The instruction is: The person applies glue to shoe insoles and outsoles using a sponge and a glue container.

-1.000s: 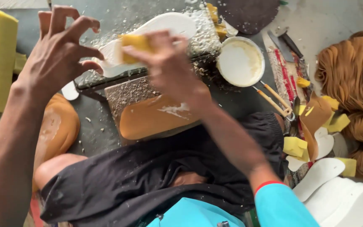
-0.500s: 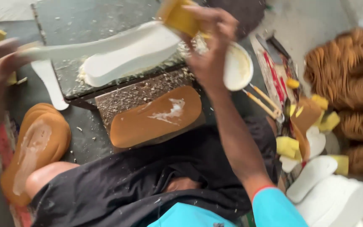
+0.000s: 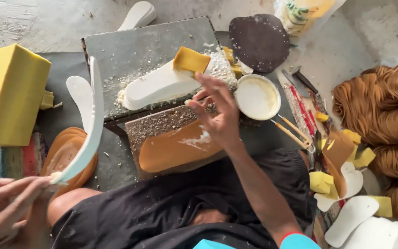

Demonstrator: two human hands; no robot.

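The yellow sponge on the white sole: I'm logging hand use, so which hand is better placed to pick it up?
Right. The right hand hovers open beside the yellow sponge, while the left hand is far off, gripping a white sole strip.

Sponge (image 3: 190, 60) on sole (image 3: 160, 85), bowl (image 3: 257, 97) right.

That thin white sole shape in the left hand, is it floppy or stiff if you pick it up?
Probably bendy: the thin white foam sole curves along its length while the left hand pinches just one end. It likely weighs little, since fingertips alone hold it up. It does not droop, so it seems springy rather than limp.
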